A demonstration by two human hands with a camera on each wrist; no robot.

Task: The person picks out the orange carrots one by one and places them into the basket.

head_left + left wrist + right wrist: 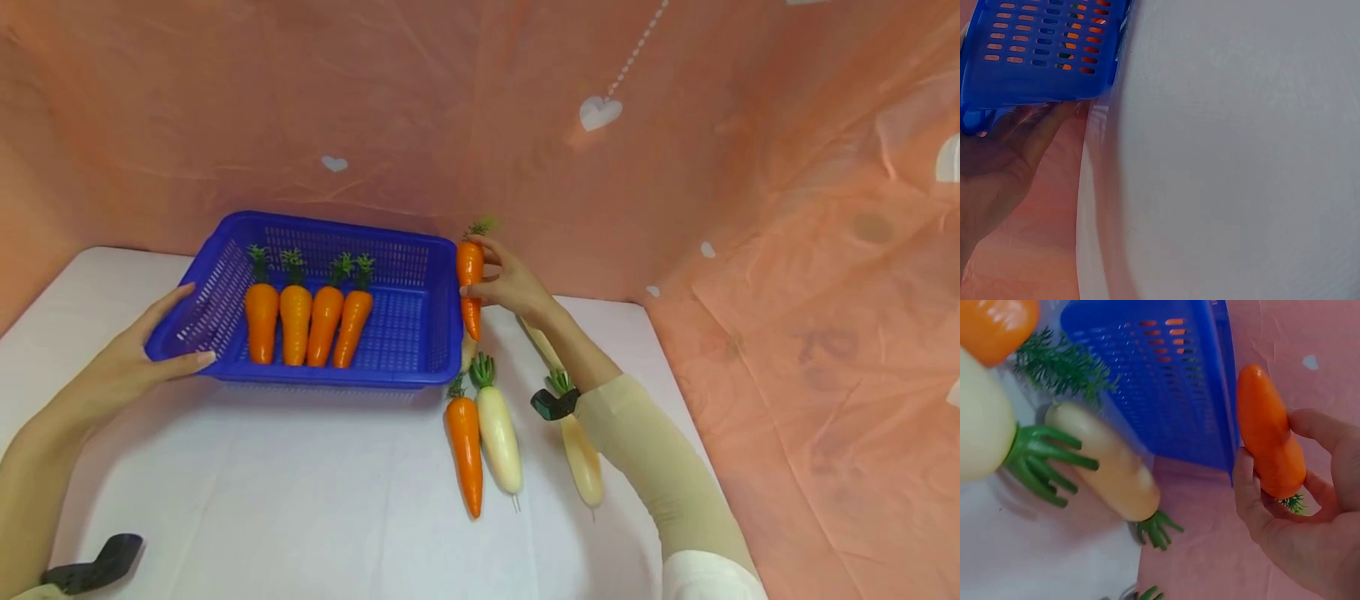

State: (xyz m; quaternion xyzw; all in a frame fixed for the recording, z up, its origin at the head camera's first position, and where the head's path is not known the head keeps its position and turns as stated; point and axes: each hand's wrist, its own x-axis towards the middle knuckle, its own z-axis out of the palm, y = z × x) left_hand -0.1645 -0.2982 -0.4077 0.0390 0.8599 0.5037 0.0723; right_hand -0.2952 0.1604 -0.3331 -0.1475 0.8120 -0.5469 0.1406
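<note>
A blue plastic basket (400, 333) appears tilted toward me, with several orange carrots (296, 312) lined up side by side in its left half. My left hand (123, 358) grips the basket by its left end; in the left wrist view its fingers pass under the rim. Just outside the basket's right end, my right hand (513, 283) holds another carrot (1266, 428) between thumb and fingers, its leafy top up in the head view. Below that hand, a carrot (465, 446) lies on the table beside a white radish (498, 437).
Another white radish (582, 458) lies under the right forearm, and one more (538, 340) is partly hidden behind it. A radish (1107, 462) also lies by the basket's right end. The white tabletop (300, 483) meets an orange cloth backdrop (525, 150).
</note>
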